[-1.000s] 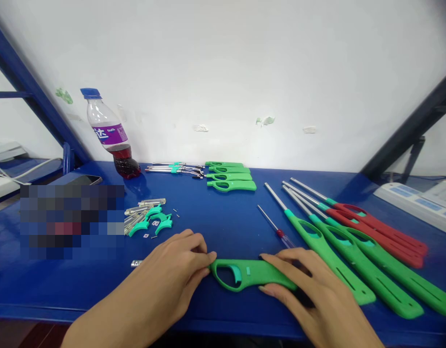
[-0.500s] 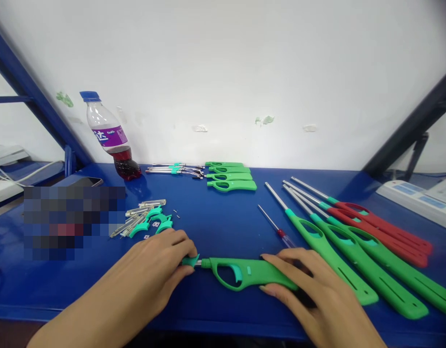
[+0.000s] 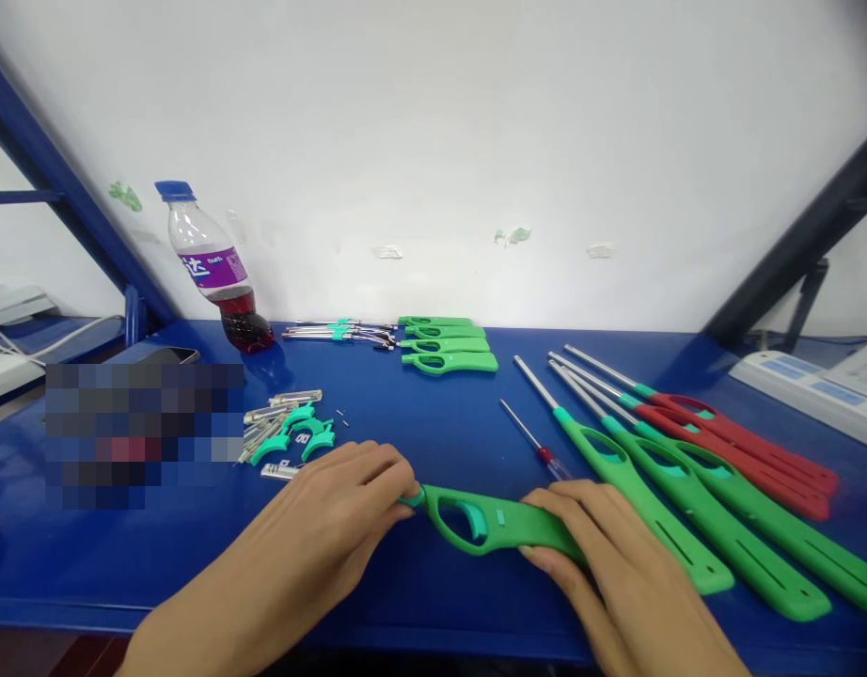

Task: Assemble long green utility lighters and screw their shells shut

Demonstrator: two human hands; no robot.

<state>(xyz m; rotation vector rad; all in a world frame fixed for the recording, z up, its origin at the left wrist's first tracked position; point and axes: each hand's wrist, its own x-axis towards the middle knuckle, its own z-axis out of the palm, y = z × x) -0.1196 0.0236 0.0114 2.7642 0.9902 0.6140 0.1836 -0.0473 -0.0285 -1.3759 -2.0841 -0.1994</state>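
Both hands are on one green gas lighter (image 3: 522, 527), the long-nosed kind, held just over the table. My right hand (image 3: 609, 555) is closed around the rear of its green handle. At the front end, my left hand (image 3: 355, 517) pinches the teal collar (image 3: 412, 498) of the metal nozzle tube (image 3: 278, 471). The collar meets the green body with no visible gap. Past my left hand the tube's slotted tip shows; its middle is hidden under the hand. A teal trigger (image 3: 476, 520) sits inside the handle's loop.
Left lie teal triggers (image 3: 317, 440) and clear-ended small parts (image 3: 296, 399). Behind are green handles (image 3: 451, 362) and thin metal rods (image 3: 338, 331). A screwdriver (image 3: 544, 453), green lighters (image 3: 652, 508) and red lighters (image 3: 744, 451) lie right. A drink bottle (image 3: 218, 268) leans back left.
The gap between the teal collar and the green body has closed. My left hand has moved right, and the lighter has shifted slightly right and tilted. The tube's tip now shows left of my hand.
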